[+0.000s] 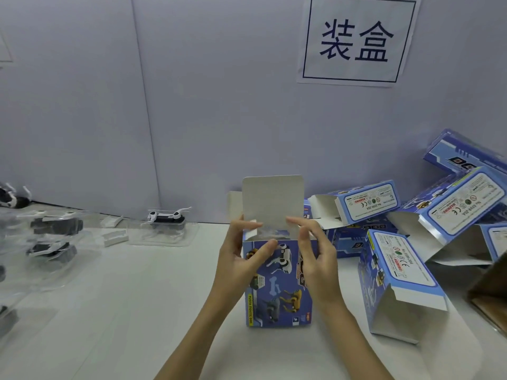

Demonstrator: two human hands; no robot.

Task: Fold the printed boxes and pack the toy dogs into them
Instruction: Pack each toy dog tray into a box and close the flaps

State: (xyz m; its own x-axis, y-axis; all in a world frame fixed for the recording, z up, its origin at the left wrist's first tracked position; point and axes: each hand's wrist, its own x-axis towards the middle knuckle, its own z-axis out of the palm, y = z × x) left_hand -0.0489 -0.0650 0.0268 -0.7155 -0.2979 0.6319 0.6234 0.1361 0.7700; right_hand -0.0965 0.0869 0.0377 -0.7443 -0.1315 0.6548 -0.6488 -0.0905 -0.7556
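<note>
Both forearms reach up from the bottom edge to a printed box [277,283] standing upright at the centre of the white table [137,311], its top flap [273,204] raised. Left hand [241,259] grips the box's left side with thumb on the front; right hand [315,256] holds the right side, fingers curled at the open top. More boxes [397,281] lie at right; a toy dog [167,216] in clear packaging sits at mid-left.
</note>
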